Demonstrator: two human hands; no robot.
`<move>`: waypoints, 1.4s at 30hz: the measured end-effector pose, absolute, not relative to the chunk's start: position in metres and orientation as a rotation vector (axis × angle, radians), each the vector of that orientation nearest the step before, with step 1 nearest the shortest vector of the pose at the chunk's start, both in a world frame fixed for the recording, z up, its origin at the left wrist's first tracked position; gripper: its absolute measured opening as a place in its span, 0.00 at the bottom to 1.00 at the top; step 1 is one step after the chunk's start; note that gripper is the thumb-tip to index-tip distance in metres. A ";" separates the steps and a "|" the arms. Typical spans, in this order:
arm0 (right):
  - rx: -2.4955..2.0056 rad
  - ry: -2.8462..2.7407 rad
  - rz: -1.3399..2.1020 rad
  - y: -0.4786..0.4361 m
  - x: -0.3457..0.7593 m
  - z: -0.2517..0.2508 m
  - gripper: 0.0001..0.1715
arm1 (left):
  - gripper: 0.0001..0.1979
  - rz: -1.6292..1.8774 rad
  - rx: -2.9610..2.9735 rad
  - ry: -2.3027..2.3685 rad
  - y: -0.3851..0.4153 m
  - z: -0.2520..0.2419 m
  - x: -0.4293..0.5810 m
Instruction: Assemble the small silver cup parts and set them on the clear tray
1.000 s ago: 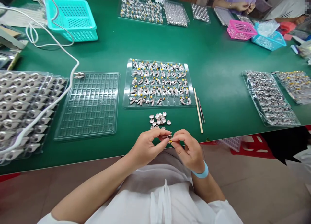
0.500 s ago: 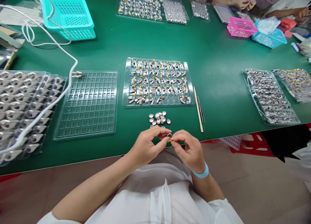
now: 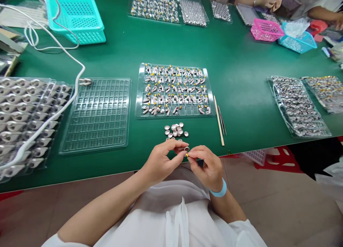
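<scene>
Soft light, faint glare on tabletop (image 3: pixel 242 93), stretched edges

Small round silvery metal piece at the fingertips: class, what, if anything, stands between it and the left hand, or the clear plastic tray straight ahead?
Nothing visible separates the left hand from the small round silvery metal piece it grips. Before the clear plastic tray, a loose pile of round silvery metal discs lies in line.
</scene>
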State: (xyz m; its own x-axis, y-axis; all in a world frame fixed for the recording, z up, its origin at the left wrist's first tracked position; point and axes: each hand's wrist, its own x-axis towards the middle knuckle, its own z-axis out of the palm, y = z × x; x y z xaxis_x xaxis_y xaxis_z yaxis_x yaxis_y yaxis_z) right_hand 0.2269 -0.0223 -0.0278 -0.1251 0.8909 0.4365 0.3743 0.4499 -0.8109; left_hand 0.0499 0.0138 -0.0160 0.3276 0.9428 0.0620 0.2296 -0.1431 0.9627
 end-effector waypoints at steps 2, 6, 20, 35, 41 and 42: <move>-1.111 -1.706 0.661 -0.023 0.227 -0.027 0.13 | 0.08 0.900 1.609 1.084 0.014 -0.016 0.050; -1.167 -1.692 0.721 -0.023 0.228 -0.025 0.10 | 0.09 0.871 1.618 1.075 0.015 -0.018 0.050; -1.289 -1.878 0.708 -0.017 0.239 -0.014 0.08 | 0.09 0.698 1.617 1.080 0.016 -0.018 0.047; -1.085 -1.933 0.463 -0.025 0.232 -0.025 0.18 | 0.07 0.715 1.415 1.065 0.013 -0.020 0.055; -1.099 -1.922 0.515 -0.027 0.232 -0.024 0.15 | 0.06 0.759 1.471 1.059 0.011 -0.021 0.056; -1.119 -1.911 0.544 -0.027 0.232 -0.024 0.15 | 0.06 0.763 1.481 1.058 0.011 -0.021 0.056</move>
